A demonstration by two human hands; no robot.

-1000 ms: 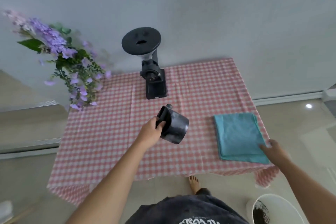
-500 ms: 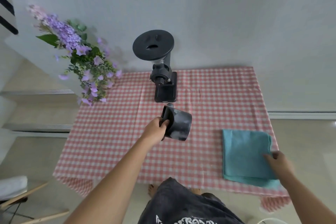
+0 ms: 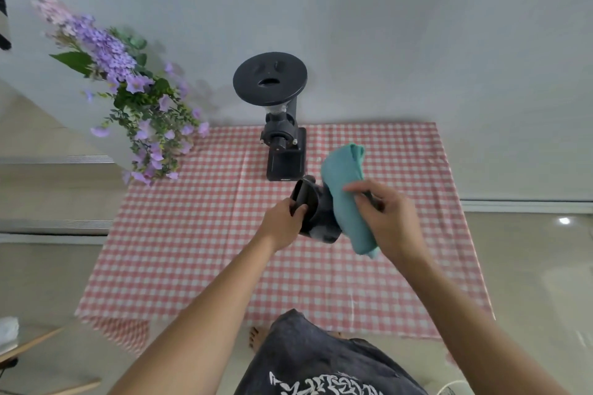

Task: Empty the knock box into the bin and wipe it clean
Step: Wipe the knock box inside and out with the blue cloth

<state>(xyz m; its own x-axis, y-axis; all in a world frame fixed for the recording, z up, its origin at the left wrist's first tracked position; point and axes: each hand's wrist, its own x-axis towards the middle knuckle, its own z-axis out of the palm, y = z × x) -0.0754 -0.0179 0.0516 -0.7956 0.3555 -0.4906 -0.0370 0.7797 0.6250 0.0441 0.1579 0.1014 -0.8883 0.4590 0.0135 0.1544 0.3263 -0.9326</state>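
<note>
The black knock box [image 3: 317, 215] is held on its side above the table, its mouth turned to the left. My left hand [image 3: 281, 224] grips its rim, thumb inside the opening. My right hand [image 3: 386, 218] holds the teal cloth [image 3: 348, 199] and presses it against the right, outer side of the box. The cloth hangs folded over the box and hides its base. Only a sliver of the bin's white rim [image 3: 451, 385] shows at the bottom edge.
A black coffee grinder [image 3: 282, 125] stands at the back of the table on the red-checked tablecloth [image 3: 199, 253]. Purple flowers [image 3: 128, 96] lean in at the back left. Wooden chair legs [image 3: 29, 346] show at the lower left. A bare foot [image 3: 256, 335] is below the table edge.
My right hand lifted the teal cloth off the table's right side and brought it against the knock box. My left hand kept the box held in place.
</note>
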